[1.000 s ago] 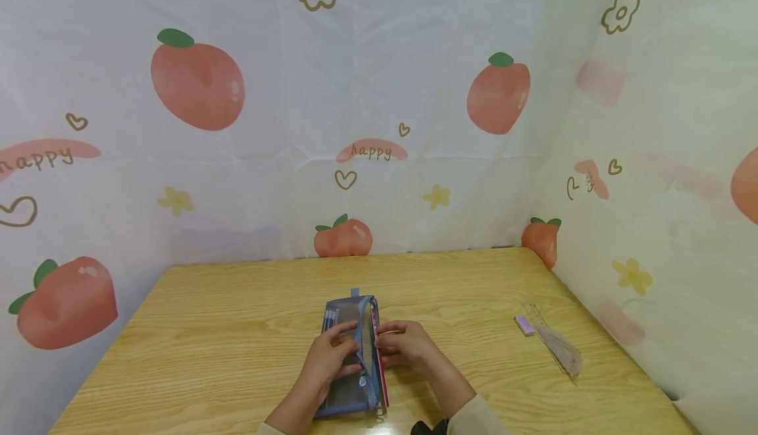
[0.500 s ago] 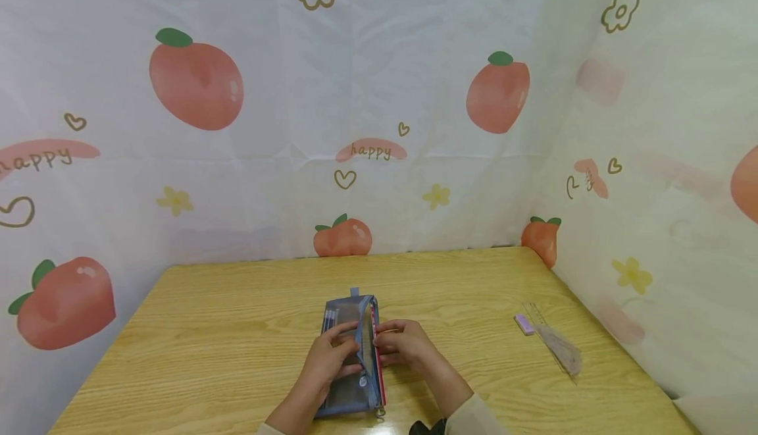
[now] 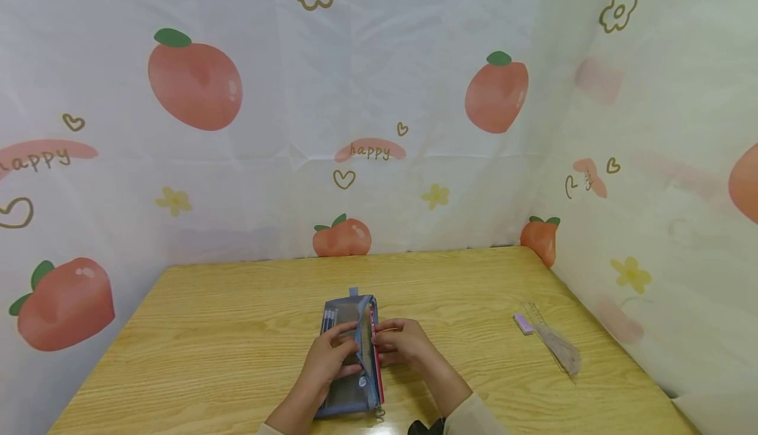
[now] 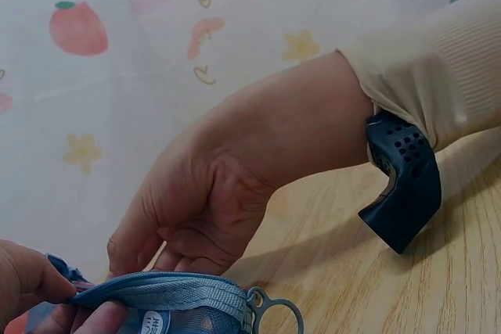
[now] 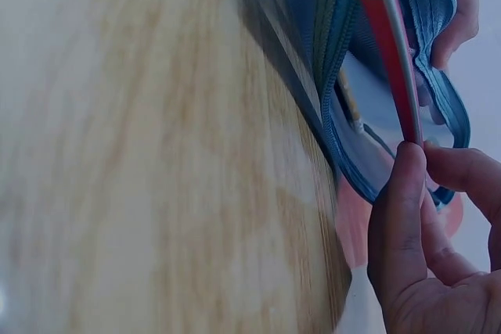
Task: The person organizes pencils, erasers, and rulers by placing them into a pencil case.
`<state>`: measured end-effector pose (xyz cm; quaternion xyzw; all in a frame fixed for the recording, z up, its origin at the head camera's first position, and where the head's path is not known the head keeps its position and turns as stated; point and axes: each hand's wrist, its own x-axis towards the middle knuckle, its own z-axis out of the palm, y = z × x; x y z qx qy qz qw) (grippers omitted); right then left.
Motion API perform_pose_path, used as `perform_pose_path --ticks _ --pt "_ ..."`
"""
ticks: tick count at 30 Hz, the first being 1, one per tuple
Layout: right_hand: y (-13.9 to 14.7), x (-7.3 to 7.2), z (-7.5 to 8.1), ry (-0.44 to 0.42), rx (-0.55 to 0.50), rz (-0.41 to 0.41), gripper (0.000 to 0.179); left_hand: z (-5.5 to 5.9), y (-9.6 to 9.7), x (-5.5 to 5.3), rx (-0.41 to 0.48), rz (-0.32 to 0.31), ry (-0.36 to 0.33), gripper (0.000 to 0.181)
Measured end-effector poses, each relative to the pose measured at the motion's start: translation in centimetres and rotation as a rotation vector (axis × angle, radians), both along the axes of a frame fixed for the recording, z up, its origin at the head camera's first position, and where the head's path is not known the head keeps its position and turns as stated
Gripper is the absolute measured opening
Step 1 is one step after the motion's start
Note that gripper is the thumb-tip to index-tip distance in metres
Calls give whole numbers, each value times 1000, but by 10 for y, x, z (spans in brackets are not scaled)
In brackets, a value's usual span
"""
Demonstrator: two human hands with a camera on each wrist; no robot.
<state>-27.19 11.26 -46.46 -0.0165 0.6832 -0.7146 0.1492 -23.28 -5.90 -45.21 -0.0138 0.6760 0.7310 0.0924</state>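
A blue-grey see-through pencil case (image 3: 346, 392) lies on the table, its zip undone along the right side. My left hand (image 3: 328, 359) grips the near side of the opening, with its fingers over the zip edge. On the other side, my right hand (image 3: 408, 346) pinches a red pencil (image 5: 395, 60) between thumb and fingertips. In the right wrist view the pencil lies along the mouth of the case, its flat end towards the camera. Behind it, a light-brown slim item (image 5: 348, 99) shows inside. Several dark pens (image 3: 328, 320) show through the left side of the case.
Off to the right lie a purple eraser (image 3: 523, 324) and a clear ruler (image 3: 535, 314) beside crumpled see-through plastic (image 3: 565, 353). A ring (image 4: 282, 310) hangs from the zip. Peach-printed cloth (image 3: 260, 204) walls the wooden table (image 3: 225, 330) at back and right.
The red pencil and my right hand have shifted slightly left, closer in to the case opening. My left hand keeps its place on the case.
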Motion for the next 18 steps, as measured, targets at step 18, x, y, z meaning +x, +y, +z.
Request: perform_pose_path --ticks 18 --pt "-4 2 3 -2 -9 2 31 1 1 1 -2 -1 9 49"
